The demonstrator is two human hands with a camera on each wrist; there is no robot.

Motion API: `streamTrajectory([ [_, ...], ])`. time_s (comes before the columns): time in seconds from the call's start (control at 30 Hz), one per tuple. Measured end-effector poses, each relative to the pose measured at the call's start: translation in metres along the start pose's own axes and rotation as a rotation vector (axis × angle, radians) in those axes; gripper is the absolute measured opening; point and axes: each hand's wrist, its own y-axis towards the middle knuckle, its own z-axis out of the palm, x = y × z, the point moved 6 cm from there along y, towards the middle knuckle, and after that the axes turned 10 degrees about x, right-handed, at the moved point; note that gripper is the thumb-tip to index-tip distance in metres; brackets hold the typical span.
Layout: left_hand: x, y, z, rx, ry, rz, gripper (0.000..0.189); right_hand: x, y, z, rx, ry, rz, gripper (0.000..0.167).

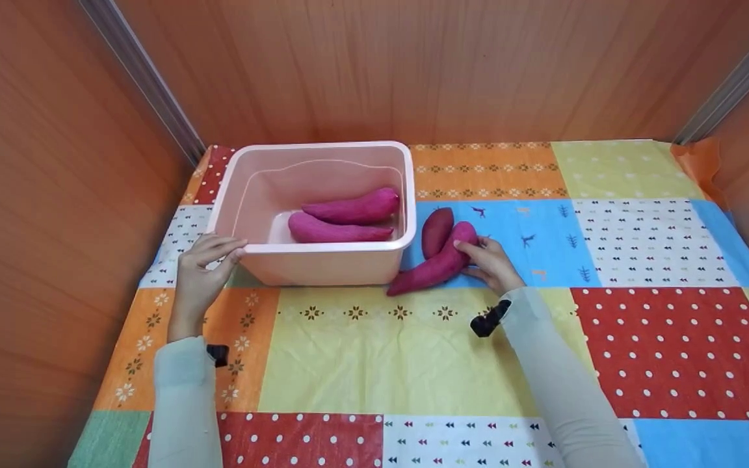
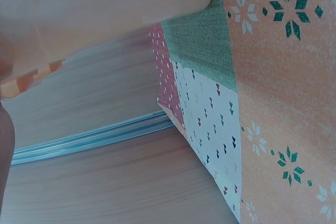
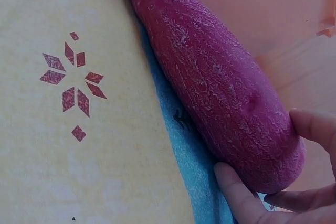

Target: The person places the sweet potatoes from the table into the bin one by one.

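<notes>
A pale pink plastic bin (image 1: 322, 265) stands toward the back, with two purple sweet potatoes (image 1: 355, 207) lying side by side inside it. My left hand (image 1: 200, 273) holds the bin's near left corner by the rim. To the right of the bin, my right hand (image 1: 493, 263) grips the thick end of a long, curved sweet potato (image 1: 436, 265), thumb on one side and fingers on the other. Its thin end points toward the bin's near right corner. In the right wrist view this sweet potato (image 3: 215, 77) fills the middle. Just behind it lies a shorter, darker sweet potato (image 1: 436, 231).
A patchwork-print cloth (image 1: 374, 364) covers the table. Wood-grain panels (image 1: 413, 71) rise at the back and on both sides, joined by metal corner strips (image 1: 147, 78). The bin sits close to the back panel.
</notes>
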Motion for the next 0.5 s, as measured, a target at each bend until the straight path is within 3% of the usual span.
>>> streamTrajectory([
  [0.2,0.001,0.0006,-0.0004,-0.006,-0.001,0.011,0.02,-0.0002,0.0007,-0.0022,-0.013,0.011,-0.002,0.082],
  [0.5,-0.0012,0.0007,0.0002,0.004,-0.011,-0.053,0.02,0.0011,-0.0018,-0.004,-0.006,0.013,-0.012,0.078],
])
